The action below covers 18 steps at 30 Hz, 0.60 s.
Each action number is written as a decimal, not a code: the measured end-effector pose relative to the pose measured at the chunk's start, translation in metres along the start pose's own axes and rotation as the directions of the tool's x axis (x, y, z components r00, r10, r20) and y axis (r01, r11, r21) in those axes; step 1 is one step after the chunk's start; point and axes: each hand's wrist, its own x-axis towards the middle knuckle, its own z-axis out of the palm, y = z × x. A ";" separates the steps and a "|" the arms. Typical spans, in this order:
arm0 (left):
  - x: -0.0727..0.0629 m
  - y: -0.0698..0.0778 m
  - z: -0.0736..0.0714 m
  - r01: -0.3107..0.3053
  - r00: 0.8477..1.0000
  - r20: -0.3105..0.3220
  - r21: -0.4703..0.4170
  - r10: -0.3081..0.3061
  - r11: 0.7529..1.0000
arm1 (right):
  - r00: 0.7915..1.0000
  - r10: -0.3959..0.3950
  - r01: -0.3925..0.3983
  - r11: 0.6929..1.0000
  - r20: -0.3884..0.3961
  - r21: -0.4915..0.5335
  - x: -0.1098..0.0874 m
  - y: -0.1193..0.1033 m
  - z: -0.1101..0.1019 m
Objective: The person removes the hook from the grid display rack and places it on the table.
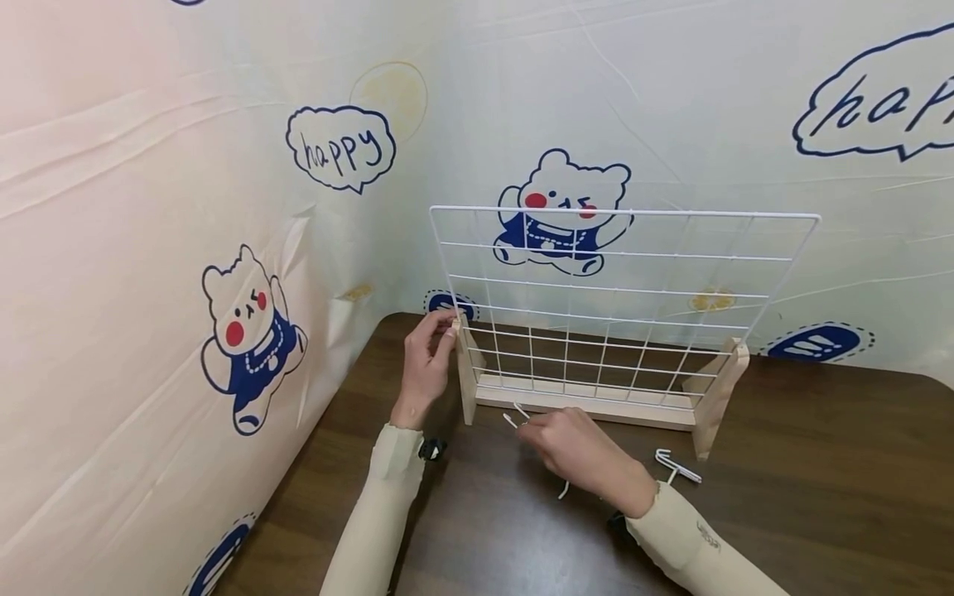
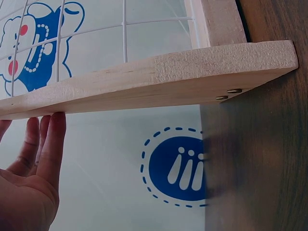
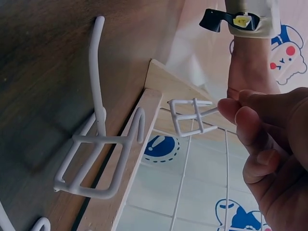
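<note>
A white wire grid (image 1: 626,213) leans back in a wooden stand with a left side piece (image 1: 465,377). My left hand (image 1: 425,368) is at the upper end of that side piece. In the left wrist view its extended fingers (image 2: 54,144) touch the piece's outer face (image 2: 144,96). My right hand (image 1: 577,447) is in front of the stand's base bar (image 1: 589,401). Between thumb and fingers it pinches the stem of a white wire hook (image 3: 197,116), whose squared wire frame points away from the hand (image 3: 274,149).
Another white wire hook (image 3: 84,190) lies on the brown table (image 1: 477,530), nearer the right wrist camera. In the head view a hook (image 1: 680,468) lies right of the right hand, and a wire end (image 1: 564,490) shows below it. A printed curtain (image 1: 149,207) stands behind and left.
</note>
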 end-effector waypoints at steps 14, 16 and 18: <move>0.000 0.001 0.000 -0.001 1.000 -0.003 0.001 0.001 1.000 | 0.997 0.017 -0.015 0.999 0.074 -0.030 0.000 -0.002 0.005; 0.000 0.002 0.000 -0.001 1.000 -0.002 0.008 0.001 1.000 | 0.997 0.016 -0.013 0.999 0.080 -0.037 0.000 -0.001 0.006; 0.000 0.003 0.000 -0.002 1.000 -0.002 0.015 0.002 1.000 | 0.996 0.015 -0.012 0.999 0.084 -0.042 0.000 -0.001 0.008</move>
